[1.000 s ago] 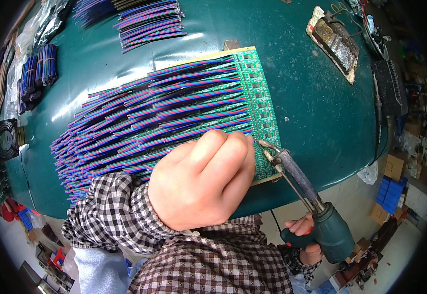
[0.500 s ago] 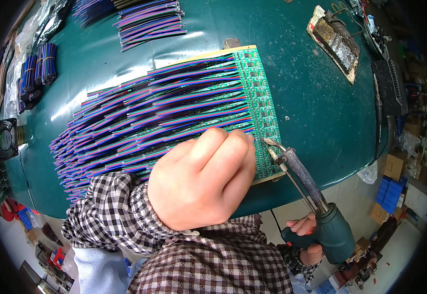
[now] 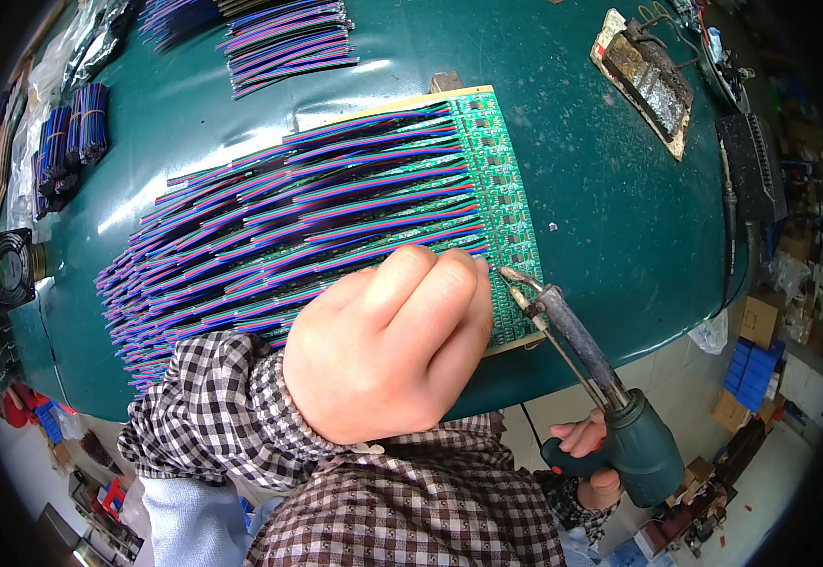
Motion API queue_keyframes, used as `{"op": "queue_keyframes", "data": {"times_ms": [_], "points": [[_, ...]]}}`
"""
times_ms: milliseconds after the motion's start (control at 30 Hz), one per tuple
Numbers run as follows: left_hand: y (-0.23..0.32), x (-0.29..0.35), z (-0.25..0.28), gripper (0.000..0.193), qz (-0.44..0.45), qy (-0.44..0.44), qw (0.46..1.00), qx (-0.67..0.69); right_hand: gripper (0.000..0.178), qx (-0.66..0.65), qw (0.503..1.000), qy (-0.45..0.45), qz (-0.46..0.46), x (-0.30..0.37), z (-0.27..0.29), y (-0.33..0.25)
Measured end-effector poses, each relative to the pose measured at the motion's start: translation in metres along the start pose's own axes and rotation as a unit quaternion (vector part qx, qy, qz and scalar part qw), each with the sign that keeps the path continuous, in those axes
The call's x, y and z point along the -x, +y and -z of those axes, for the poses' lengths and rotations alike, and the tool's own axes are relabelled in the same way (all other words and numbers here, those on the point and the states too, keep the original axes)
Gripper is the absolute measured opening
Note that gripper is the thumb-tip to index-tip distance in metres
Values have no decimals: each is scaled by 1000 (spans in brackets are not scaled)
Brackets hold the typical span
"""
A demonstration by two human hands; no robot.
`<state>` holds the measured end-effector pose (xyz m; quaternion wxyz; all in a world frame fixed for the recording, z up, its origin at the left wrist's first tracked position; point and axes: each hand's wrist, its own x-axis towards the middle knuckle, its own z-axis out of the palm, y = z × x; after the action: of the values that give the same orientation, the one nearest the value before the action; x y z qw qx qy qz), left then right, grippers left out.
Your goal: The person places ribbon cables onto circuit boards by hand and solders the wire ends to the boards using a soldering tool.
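Observation:
A green circuit board panel (image 3: 498, 189) lies on the table, with rows of blue, red, green and black wires (image 3: 336, 194) running left from it. My left hand (image 3: 392, 350) is closed in a pinch over the board's lower part. Its fingertips, and whatever they hold, are hidden behind the knuckles. From the lower right, my right hand (image 3: 589, 454) grips the handle of a dark green soldering gun (image 3: 646, 449). The gun's bent metal tip (image 3: 515, 277) reaches the board just right of my left fingers, and a thin feed tube runs beside its barrel.
A small block (image 3: 446, 82) touches the board's far edge. Wire bundles (image 3: 288, 47) lie at the back, and tied bundles (image 3: 76, 132) at the left near a fan (image 3: 10, 268). A stained metal tray (image 3: 646, 85) sits far right, beside a black box (image 3: 752, 165).
The soldering gun's tip has shifted slightly left, closer to my left fingertips. My left hand has barely moved.

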<state>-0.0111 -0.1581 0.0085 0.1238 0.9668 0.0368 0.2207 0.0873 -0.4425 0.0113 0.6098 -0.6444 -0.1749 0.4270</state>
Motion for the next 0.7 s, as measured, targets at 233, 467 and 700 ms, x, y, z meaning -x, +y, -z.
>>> {"op": "queue_keyframes", "data": {"times_ms": [233, 467, 700], "points": [[-1, 1, -1, 41, -4, 3, 1000, -1, 66, 24, 999, -3, -44, -5, -1, -10], [-1, 1, 2, 41, 1, -4, 1000, 2, 60, -7, 999, 11, -30, -4, -3, -8], [0, 1, -1, 41, -1, -3, 1000, -1, 66, 6, 1000, -11, 21, -7, 2, -3]]}}
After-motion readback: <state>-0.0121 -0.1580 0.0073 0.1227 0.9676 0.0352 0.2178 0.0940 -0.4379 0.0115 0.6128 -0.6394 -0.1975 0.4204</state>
